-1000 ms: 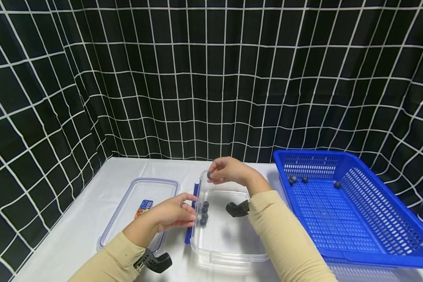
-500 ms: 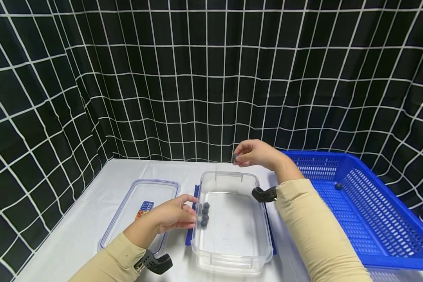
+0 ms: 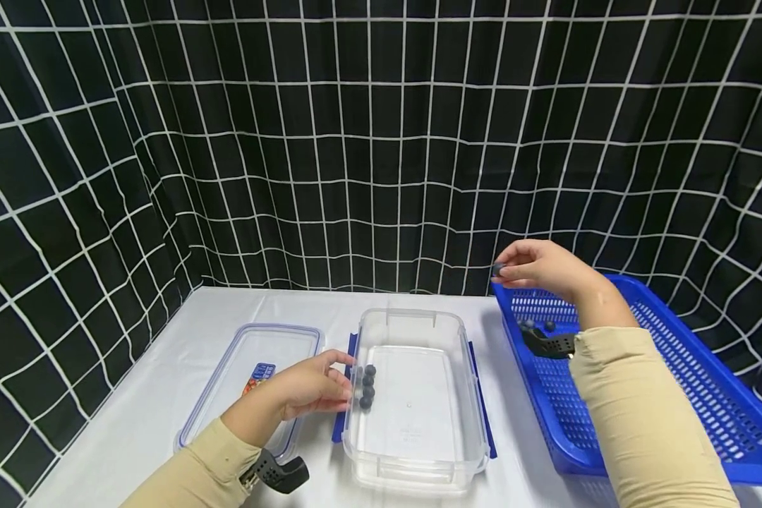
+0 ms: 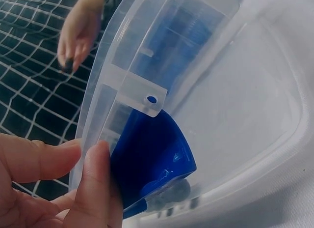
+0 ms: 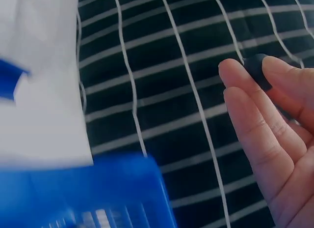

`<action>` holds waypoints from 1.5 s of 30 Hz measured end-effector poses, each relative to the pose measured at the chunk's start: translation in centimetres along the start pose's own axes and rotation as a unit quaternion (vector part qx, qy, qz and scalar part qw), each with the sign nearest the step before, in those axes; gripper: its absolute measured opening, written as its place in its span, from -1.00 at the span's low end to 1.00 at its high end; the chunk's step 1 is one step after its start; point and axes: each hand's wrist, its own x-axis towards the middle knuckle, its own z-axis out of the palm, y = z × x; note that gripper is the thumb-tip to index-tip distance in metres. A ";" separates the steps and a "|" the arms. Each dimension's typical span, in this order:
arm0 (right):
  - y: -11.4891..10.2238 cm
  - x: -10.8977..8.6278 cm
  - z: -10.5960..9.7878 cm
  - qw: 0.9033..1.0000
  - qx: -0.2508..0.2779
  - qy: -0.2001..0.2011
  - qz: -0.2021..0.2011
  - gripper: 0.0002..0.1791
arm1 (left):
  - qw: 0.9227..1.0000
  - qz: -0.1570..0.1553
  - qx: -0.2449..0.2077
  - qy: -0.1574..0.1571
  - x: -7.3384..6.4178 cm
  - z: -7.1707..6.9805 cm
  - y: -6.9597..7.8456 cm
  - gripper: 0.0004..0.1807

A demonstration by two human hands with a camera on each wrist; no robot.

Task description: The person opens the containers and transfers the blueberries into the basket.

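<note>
My left hand holds the left wall of a clear plastic food container, thumb and fingers at the rim beside a hanging blue latch. Inside, several blueberries sit in a row along that left wall. Over the far left corner of a blue basket, my right hand pinches a blueberry between thumb and index finger. More blueberries lie in the basket; the right forearm hides part of its floor.
A clear lid with a blue seal and a colourful label lies left of the container. All stand on a white-covered table. A black curtain with a white grid hangs behind and at the sides.
My right hand has moved from above the container's far left corner rightward to the basket, the blueberry still pinched. My left hand and the row of blueberries have stayed in place.
</note>
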 end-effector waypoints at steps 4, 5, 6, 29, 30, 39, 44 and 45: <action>1.6 -1.9 -2.3 1.000 -0.015 0.026 0.004 -0.64 | 1.000 -0.002 -0.001 0.000 0.0 0.1 -0.2 -0.39; 2.0 -2.4 -2.8 0.999 -0.023 0.033 0.008 -0.63 | 1.000 -0.002 -0.002 0.000 0.0 0.1 -0.2 -0.39; 2.5 -2.8 -3.3 0.999 -0.029 0.040 0.012 -0.62 | 1.000 -0.002 -0.002 0.000 0.1 0.1 -0.3 -0.39; 10.7 -7.3 -7.6 0.994 -0.002 0.046 0.098 -0.71 | 1.000 0.000 -0.004 0.002 -0.1 0.4 -0.3 -0.27; 10.9 -7.3 -7.6 0.993 -0.007 0.048 0.103 -0.70 | 1.000 -0.001 -0.004 0.004 -0.1 0.4 -0.2 -0.27; 11.6 -7.0 -8.0 0.992 0.011 0.053 0.116 -0.73 | 1.000 -0.001 -0.002 0.011 -0.2 0.5 -0.2 -0.29; 12.1 -7.1 -8.1 0.991 0.018 0.053 0.121 -0.77 | 1.000 0.002 0.000 0.009 -0.2 0.4 -0.2 -0.35; 12.2 -7.1 -8.1 0.991 0.022 0.051 0.122 -0.79 | 1.000 0.003 0.000 0.008 -0.2 0.4 -0.2 -0.36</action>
